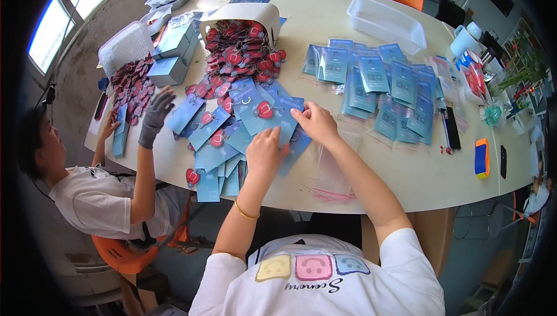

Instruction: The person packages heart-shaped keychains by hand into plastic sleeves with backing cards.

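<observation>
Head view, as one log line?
right hand: holds rectangular blue card; left hand: by card's lower edge; card: bears red rounded charm; at right: flat blue packets

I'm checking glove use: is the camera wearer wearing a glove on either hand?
No, the left hand and right hand are both bare; the grey glove is on the co-worker.

white short-sleeved shirt [325, 301] | yellow, pink, blue printed squares [313, 268] | gold bangle [245, 214]

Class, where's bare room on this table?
Bare: between the middle basket and plastic tray; along the near edge, from clear bags to the blue block. Crowded: left and middle, cards and keychains; right, bagged cards.
</observation>
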